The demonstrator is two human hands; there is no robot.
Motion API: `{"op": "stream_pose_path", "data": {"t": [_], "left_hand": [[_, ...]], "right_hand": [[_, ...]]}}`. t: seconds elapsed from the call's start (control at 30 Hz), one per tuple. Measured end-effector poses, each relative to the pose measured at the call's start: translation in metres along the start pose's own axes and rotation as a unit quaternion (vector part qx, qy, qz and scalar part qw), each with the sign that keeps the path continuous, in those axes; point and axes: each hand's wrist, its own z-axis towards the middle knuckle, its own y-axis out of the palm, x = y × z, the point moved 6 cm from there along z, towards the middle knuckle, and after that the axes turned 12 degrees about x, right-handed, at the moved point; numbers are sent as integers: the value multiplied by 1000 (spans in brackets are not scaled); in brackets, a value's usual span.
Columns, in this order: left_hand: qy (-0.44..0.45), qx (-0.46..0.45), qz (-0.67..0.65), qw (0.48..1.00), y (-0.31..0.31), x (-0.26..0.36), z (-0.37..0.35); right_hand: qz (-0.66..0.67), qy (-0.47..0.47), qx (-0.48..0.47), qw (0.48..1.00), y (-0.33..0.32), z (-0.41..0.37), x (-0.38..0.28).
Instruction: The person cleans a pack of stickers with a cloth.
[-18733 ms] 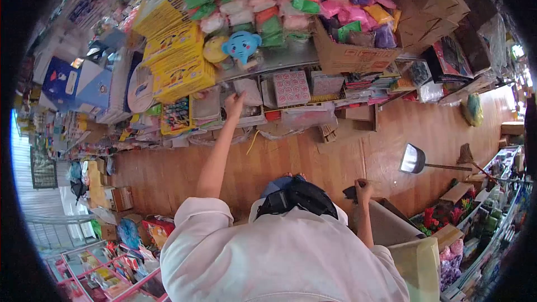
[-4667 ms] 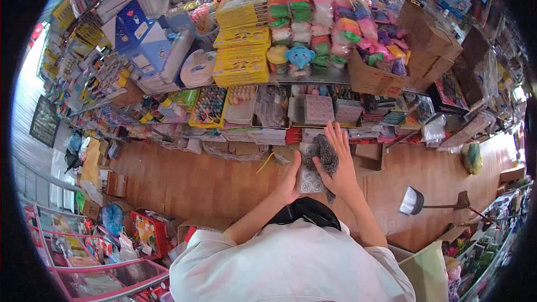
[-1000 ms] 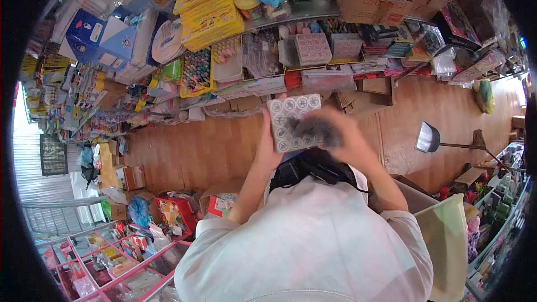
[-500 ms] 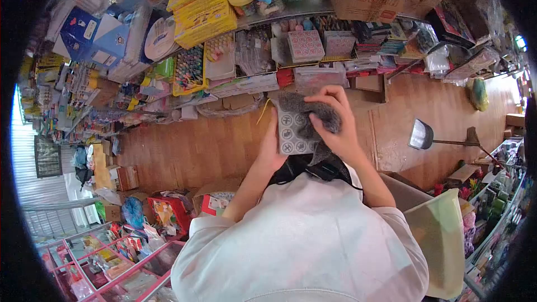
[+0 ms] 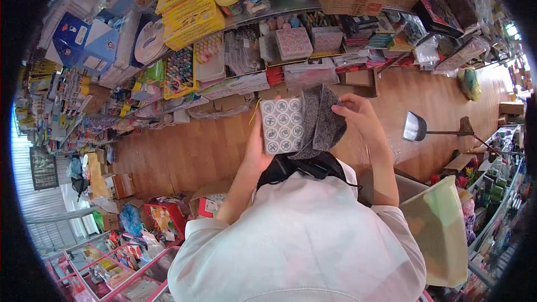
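My left hand (image 5: 257, 146) is closed round the left side of a flat box (image 5: 282, 126) with rows of round black-and-white designs on its face. A dark grey cloth (image 5: 321, 123) hangs beside the box and overlaps its right edge. The cloth's right edge is pinched between the thumb and fingers of my right hand (image 5: 359, 114). A thin yellow cord (image 5: 255, 113) sticks out at the box's upper left. Most of my left fingers are hidden behind the box.
Shelves ahead hold yellow packs (image 5: 193, 11), a tray of coloured pens (image 5: 180, 71) and a similar box with pink circles (image 5: 293, 43). A long-handled dustpan (image 5: 415, 127) stands on the wooden floor at right. A pink-framed compartment rack (image 5: 120, 271) is at lower left.
The cloth has moved right off the box's face, baring more of the round designs. My right hand has shifted right with the cloth's edge, while my left hand still holds the box.
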Motion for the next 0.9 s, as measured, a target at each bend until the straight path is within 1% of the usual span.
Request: {"op": "stream_pose_path", "data": {"t": [0.07, 0.1, 0.17, 0.2, 0.27, 0.3, 0.33, 0.37, 0.4, 0.43, 0.47, 0.53, 0.57, 0.6, 0.63, 0.67, 0.7, 0.77, 0.8, 0.83, 0.87, 0.9], "left_hand": [[4, 4, -1, 1000, -3, 1, 0], [2, 2, -2, 1000, -3, 1, 0], [44, 27, 38, 998, -4, 9, -4], [42, 25, 38, 998, -7, 9, -4], [62, 126, 67, 988, -37, 15, -2], [70, 120, 46, 989, -48, 16, 2], [68, 118, 47, 990, -50, 21, 0], [42, 77, 5, 996, -47, 24, -2], [14, 35, -37, 999, -40, 25, -4], [17, 57, -24, 998, -38, 25, -5], [14, 56, -25, 998, -37, 24, -6], [-16, 22, 36, 999, -31, 17, -8], [-15, 23, 36, 999, -28, 14, -8], [-33, 9, 40, 999, -21, 8, -9], [-51, -5, 44, 998, -16, 3, -8], [-49, -5, 45, 998, -15, 2, -6], [-62, 10, 35, 997, -17, 0, -3], [-74, 23, 29, 997, -19, 1, 1], [-91, -19, -19, 995, -13, 1, 1], [-109, -61, -66, 990, -7, 2, 0], [-111, -62, -62, 990, -9, 3, 1], [-100, -55, -67, 991, -13, 5, 2]], "right_hand": [[187, 56, -23, 980, -3, 0, 4], [186, 55, -21, 981, -7, 1, 5], [318, 26, -70, 945, -8, -4, -10], [318, 26, -67, 945, -9, -6, -13], [392, 55, -24, 918, -9, -9, -17], [392, 55, -21, 918, -10, -7, -11], [413, 97, -1, 906, -12, -2, 6], [434, 138, 20, 890, -14, 3, 20], [435, 137, 22, 890, -18, 7, 27], [490, 153, -28, 858, -16, 9, 29], [541, 169, -79, 820, -11, 9, 30], [551, 177, -74, 812, -3, 12, 38], [562, 184, -71, 803, 3, 11, 40], [562, 185, -72, 803, 10, 9, 42], [534, 127, -104, 830, 21, 1, 27], [502, 67, -135, 851, 30, -4, 16], [503, 66, -137, 851, 33, -4, 15], [429, 49, -179, 884, 44, -6, 13], [430, 47, -178, 884, 46, -8, 11], [425, 79, -164, 887, 48, -10, 7], [419, 111, -150, 889, 47, -14, 2], [427, 139, -164, 879, 45, -19, -5]]}}
